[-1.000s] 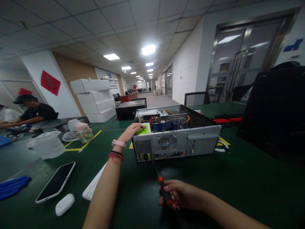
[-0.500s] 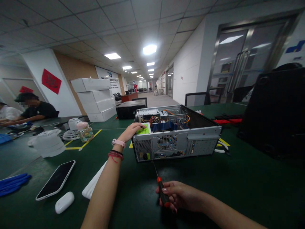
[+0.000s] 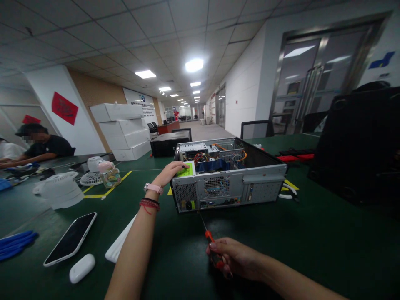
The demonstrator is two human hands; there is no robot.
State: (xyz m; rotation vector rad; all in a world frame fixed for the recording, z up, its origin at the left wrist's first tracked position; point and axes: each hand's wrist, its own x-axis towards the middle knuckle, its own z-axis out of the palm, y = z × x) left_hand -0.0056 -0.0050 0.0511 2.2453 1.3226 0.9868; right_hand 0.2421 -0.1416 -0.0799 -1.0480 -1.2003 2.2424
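Observation:
An open computer case (image 3: 264, 177) lies on its side on the green table, its rear panel towards me. My left hand (image 3: 170, 172) rests flat, fingers stretched out, on the power supply (image 3: 189, 167) with a yellow-green label at the case's near left corner. Low in front, my right hand (image 3: 234, 254) is closed round the black and red handle of a screwdriver (image 3: 209, 236). Its thin shaft slants up and left to the lower edge of the rear panel, near the power socket (image 3: 188, 205). Whether the tip sits in a screw is too small to tell.
On the left lie a phone (image 3: 71, 238), a white earbud case (image 3: 81, 268), blue gloves (image 3: 16, 245) and small white fans (image 3: 61, 189). White boxes (image 3: 125, 133) are stacked behind. A large black object (image 3: 353, 146) stands at right. Another person (image 3: 51, 143) sits far left.
The whole view has shifted slightly left. My right fingers have changed their hold on the screwdriver handle a little; its tip stays at the panel's lower edge. My left hand remains on the power supply.

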